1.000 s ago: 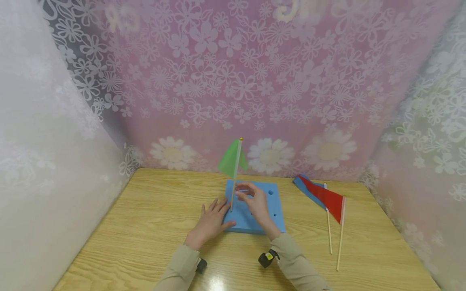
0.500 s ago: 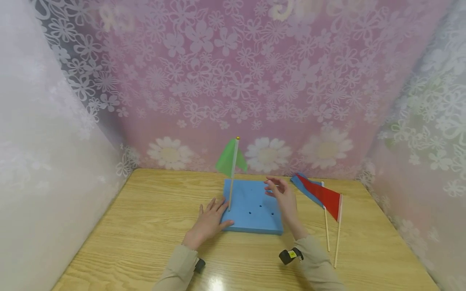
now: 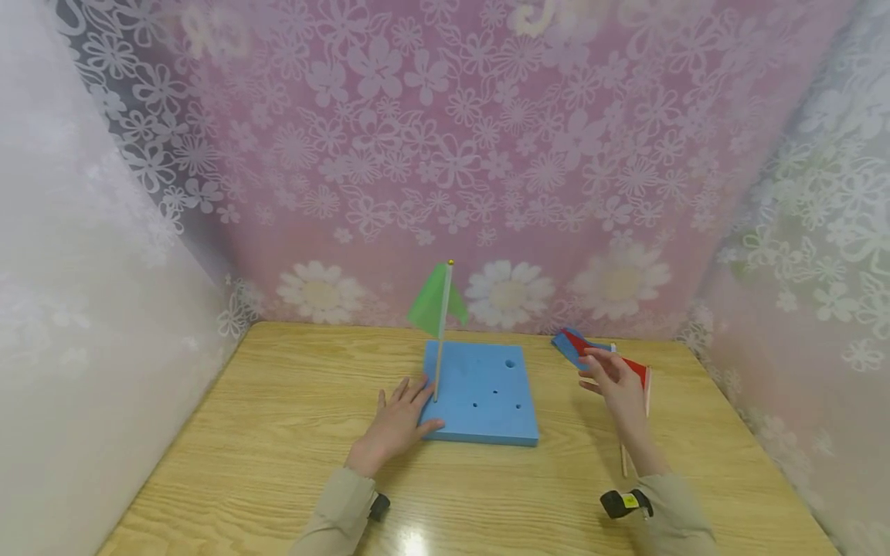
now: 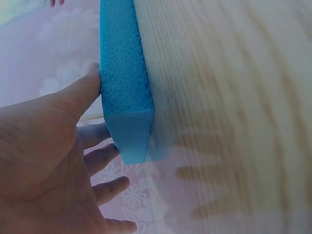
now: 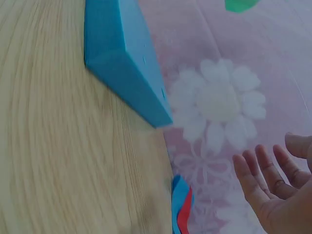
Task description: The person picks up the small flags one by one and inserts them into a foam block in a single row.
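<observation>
A blue foam block (image 3: pixel 480 374) with several holes lies flat at the middle of the table. In its left part stands a small green flag (image 3: pixel 429 305), its thin stick nearly upright in the foam. My left hand (image 3: pixel 392 428) rests with spread fingers on the block's left edge; in the left wrist view the thumb (image 4: pixel 85 95) lies along the foam. To the right, my right hand (image 3: pixel 617 394) hovers over two flags, one red (image 3: pixel 636 371) and one blue (image 3: pixel 568 351), with loosely bent fingers and nothing in them. It hides much of both flags and their sticks.
The wood-grain table (image 3: pixel 278 463) is bounded by a flowered pink curtain (image 3: pixel 389 193) at the back and pale cloth at both sides. Black wrist cameras sit by both sleeves, the right camera (image 3: pixel 622 503) close over the table.
My right hand has gone from beside the green flag's stick, across the block, to above the red and blue flags. My left hand has stayed on the block.
</observation>
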`<state>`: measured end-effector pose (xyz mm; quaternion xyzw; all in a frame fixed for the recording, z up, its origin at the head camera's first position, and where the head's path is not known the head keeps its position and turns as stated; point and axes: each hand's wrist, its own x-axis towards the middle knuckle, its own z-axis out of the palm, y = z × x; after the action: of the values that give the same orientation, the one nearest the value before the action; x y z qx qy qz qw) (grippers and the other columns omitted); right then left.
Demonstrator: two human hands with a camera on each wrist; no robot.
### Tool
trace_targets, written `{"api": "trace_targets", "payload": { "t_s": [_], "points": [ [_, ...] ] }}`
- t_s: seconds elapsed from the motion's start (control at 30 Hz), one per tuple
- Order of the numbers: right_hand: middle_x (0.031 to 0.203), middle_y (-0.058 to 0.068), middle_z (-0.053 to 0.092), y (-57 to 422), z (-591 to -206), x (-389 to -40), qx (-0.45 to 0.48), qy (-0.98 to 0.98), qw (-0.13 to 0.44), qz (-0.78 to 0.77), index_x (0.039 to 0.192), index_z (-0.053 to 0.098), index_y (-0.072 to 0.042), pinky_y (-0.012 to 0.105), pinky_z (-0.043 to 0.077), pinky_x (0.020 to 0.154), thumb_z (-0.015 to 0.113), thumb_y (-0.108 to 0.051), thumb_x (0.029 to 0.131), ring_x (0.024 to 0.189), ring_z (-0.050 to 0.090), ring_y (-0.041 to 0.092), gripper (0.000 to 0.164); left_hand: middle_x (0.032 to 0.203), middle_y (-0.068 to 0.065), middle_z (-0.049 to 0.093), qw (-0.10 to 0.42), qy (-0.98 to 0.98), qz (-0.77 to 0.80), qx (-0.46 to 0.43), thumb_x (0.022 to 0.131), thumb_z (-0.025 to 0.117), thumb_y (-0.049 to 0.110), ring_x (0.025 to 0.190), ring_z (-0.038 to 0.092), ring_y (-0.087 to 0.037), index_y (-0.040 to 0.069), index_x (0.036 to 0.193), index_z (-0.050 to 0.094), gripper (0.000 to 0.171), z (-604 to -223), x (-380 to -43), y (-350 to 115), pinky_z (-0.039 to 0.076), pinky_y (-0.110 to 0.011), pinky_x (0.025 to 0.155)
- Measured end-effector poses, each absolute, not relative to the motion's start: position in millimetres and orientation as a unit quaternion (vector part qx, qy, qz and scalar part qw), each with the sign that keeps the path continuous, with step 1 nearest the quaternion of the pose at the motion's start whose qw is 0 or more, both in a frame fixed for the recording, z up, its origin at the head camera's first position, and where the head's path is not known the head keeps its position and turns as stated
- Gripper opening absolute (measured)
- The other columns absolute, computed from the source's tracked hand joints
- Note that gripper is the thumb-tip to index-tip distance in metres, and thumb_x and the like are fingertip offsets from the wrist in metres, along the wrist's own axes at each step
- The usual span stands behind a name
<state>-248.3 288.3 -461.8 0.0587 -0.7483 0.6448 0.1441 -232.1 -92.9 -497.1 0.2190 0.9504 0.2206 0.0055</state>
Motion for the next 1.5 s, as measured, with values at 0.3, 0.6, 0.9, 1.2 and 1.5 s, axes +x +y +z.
{"api": "trace_targets", "payload": {
  "t_s": [0.3, 0.6, 0.9, 1.2, 1.5],
  "points": [
    [0.095, -0.027, 0.066, 332.4, -472.7, -241.5, -0.012, -0.787, 0.110, 0.607, 0.138, 0.051, 0.008, 0.025, 0.061, 0.075, 0.055, -0.024, 0.107, 0.082, 0.069, -0.001, 0.045, 0.163, -0.015, 0.032, 0.000, 0.952, 0.216, 0.219, 0.100, 0.061, 0.045, 0.150, 0.024, -0.047, 0.008, 0.156, 0.042, 0.070, -497.8, -232.5, -93.6, 0.018, -0.080, 0.110],
    [0.104, 0.009, 0.068, 352.9, -483.5, -234.9, -0.081, -0.851, 0.056, 0.515, 0.138, 0.048, 0.016, 0.029, 0.062, 0.074, 0.056, -0.019, 0.106, 0.078, 0.069, 0.003, 0.048, 0.163, -0.016, 0.032, 0.002, 0.950, 0.222, 0.219, 0.099, 0.062, 0.044, 0.150, 0.024, -0.047, 0.007, 0.155, 0.042, 0.070, -496.6, -231.1, -93.6, 0.017, -0.080, 0.110],
    [0.110, 0.033, 0.067, 362.3, -488.5, -237.0, -0.070, -0.911, 0.016, 0.406, 0.126, 0.056, 0.020, 0.023, 0.058, 0.066, 0.063, -0.009, 0.100, 0.075, 0.074, 0.019, 0.040, 0.163, -0.015, 0.031, -0.003, 0.950, 0.221, 0.221, 0.100, 0.061, 0.046, 0.150, 0.024, -0.046, 0.008, 0.155, 0.042, 0.070, -500.5, -233.2, -93.7, 0.018, -0.080, 0.110],
    [0.091, 0.018, 0.074, 364.7, -495.6, -243.6, -0.059, -0.919, -0.021, 0.389, 0.120, 0.060, 0.021, 0.022, 0.058, 0.064, 0.075, -0.007, 0.089, 0.069, 0.073, 0.014, 0.045, 0.165, -0.014, 0.030, 0.008, 0.949, 0.227, 0.218, 0.100, 0.060, 0.046, 0.151, 0.023, -0.046, 0.009, 0.156, 0.040, 0.070, -499.6, -233.3, -93.4, 0.016, -0.079, 0.110],
    [0.091, 0.019, 0.071, 353.4, -492.7, -245.6, -0.041, -0.922, -0.048, 0.381, 0.116, 0.061, 0.020, 0.030, 0.061, 0.066, 0.075, -0.003, 0.088, 0.072, 0.071, 0.019, 0.039, 0.165, -0.014, 0.029, 0.014, 0.949, 0.232, 0.212, 0.100, 0.061, 0.045, 0.151, 0.022, -0.045, 0.010, 0.157, 0.040, 0.070, -497.2, -232.4, -93.2, 0.015, -0.079, 0.111]
  ]
}}
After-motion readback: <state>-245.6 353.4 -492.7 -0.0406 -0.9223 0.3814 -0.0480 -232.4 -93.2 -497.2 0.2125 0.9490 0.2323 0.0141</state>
